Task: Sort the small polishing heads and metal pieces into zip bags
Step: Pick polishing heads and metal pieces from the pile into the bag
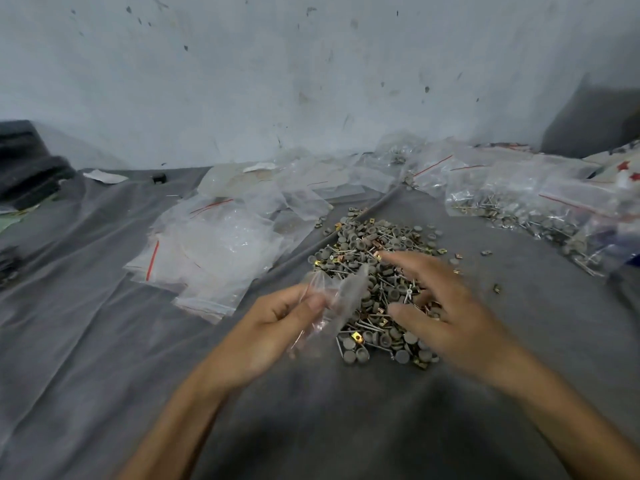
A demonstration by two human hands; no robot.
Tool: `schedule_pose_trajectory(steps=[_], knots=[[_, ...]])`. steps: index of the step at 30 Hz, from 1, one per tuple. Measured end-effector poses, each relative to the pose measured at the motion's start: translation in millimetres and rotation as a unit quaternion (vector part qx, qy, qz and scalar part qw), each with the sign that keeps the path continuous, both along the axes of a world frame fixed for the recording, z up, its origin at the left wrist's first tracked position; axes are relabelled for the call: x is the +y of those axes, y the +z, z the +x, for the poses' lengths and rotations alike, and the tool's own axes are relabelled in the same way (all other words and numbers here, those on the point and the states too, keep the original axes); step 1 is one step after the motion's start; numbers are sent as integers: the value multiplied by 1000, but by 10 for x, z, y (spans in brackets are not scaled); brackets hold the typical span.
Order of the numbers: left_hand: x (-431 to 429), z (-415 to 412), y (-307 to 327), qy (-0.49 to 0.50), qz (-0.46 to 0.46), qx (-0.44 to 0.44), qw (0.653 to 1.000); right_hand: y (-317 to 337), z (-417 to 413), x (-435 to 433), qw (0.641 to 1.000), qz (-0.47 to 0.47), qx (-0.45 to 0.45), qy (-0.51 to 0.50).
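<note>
A heap of small grey polishing heads on metal shanks, mixed with gold and copper metal pieces (377,258), lies on the grey cloth in the middle. My left hand (273,327) pinches a small clear zip bag (341,299) at the heap's left edge. My right hand (446,306) hovers over the near right part of the heap with its fingers spread and blurred by motion; nothing shows between them.
A stack of empty zip bags with red seal lines (214,244) lies to the left of the heap. Filled bags of heads and shanks (519,209) lie at the right rear. A stained wall (311,81) stands behind. Dark fabric (27,168) sits far left.
</note>
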State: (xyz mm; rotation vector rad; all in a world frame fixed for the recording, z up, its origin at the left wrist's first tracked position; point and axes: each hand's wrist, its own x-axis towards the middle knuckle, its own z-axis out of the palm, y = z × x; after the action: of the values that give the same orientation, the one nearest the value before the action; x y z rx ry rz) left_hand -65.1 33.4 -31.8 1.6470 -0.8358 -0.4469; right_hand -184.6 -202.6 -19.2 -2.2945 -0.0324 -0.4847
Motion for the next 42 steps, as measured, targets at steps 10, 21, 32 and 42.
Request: schedule_pose_trajectory(steps=[10,21,32,42], knots=[[132,80,121,-8,-130,206,970,199,287,218,981,160,26,108],[186,-1,184,-25,-137,211,967,146,328,221,984,163,49,42],[17,-92,122,147,-85,-78,982,81,221,947,992,120,28,-18],[107,-118,160,118,-20,-171,978,120,391,1058,926,365,69,59]])
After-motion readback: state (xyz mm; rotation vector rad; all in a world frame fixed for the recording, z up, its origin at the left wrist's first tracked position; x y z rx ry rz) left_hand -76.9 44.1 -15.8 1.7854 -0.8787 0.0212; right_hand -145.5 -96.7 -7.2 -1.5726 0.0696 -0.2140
